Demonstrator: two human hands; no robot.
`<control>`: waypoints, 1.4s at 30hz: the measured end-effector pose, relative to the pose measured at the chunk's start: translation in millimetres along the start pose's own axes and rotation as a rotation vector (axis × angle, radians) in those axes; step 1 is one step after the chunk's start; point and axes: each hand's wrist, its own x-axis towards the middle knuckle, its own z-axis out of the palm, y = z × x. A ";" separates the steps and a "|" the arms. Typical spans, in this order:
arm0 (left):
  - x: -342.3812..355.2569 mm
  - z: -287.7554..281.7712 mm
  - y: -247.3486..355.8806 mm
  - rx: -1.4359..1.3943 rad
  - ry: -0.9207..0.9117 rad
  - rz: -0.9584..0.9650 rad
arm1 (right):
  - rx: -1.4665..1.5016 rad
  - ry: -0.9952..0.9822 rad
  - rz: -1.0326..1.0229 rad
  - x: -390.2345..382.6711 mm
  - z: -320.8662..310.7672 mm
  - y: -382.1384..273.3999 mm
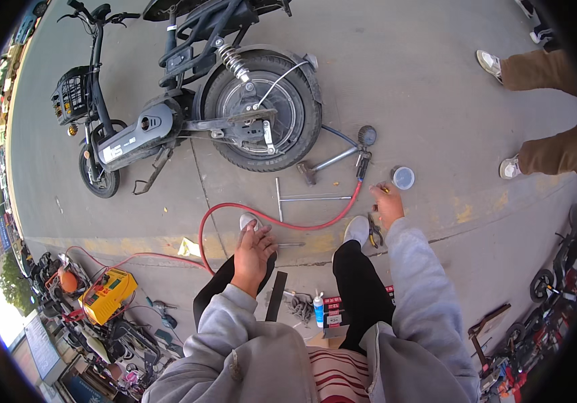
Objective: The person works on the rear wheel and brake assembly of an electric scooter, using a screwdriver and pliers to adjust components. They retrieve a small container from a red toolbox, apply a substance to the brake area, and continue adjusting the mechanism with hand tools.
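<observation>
My left hand (252, 258) hovers over my left knee, palm up and fingers apart, with nothing in it. Further forward on the right, my right hand (389, 205) is closed in a pinch at a tiny yellowish thing too small to name. Beside its fingers stands a round tub (403, 178) with bluish-grey contents. A tyre inflator gun (363, 162) with a round gauge (367, 136) lies just beyond, on a red air hose (261, 216). Pliers (374, 232) lie below my right wrist. Ahead, an electric bike (187, 114) shows its rear wheel (268, 111).
A hammer (332, 161) and a T-handle wrench (315, 198) lie near the wheel. A yellow machine (109, 295) sits at lower left. Between my feet are a screwdriver-like rod (291, 244) and a spray bottle (318, 310). Another person's legs (550, 151) are at right.
</observation>
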 end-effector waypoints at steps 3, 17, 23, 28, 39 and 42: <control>101.7 6.4 -41.7 -0.173 0.148 -0.105 | -0.115 -0.172 -0.084 61.0 55.0 9.6; 281.8 42.2 -23.6 -0.579 0.215 0.223 | -0.114 -0.433 -0.201 129.9 167.9 -20.3; 269.6 64.0 -40.0 -0.749 0.327 -0.011 | -0.033 -0.369 -0.173 119.7 184.6 11.3; 285.1 79.4 -33.9 -0.915 0.472 -0.042 | -0.010 -0.379 -0.123 111.5 202.0 26.7; 330.7 55.7 -43.1 -0.780 0.711 0.012 | 0.168 -0.419 -0.040 110.2 214.8 29.0; 337.4 46.2 -48.8 -0.799 0.655 -0.040 | -0.004 -0.464 -0.103 121.8 206.7 31.9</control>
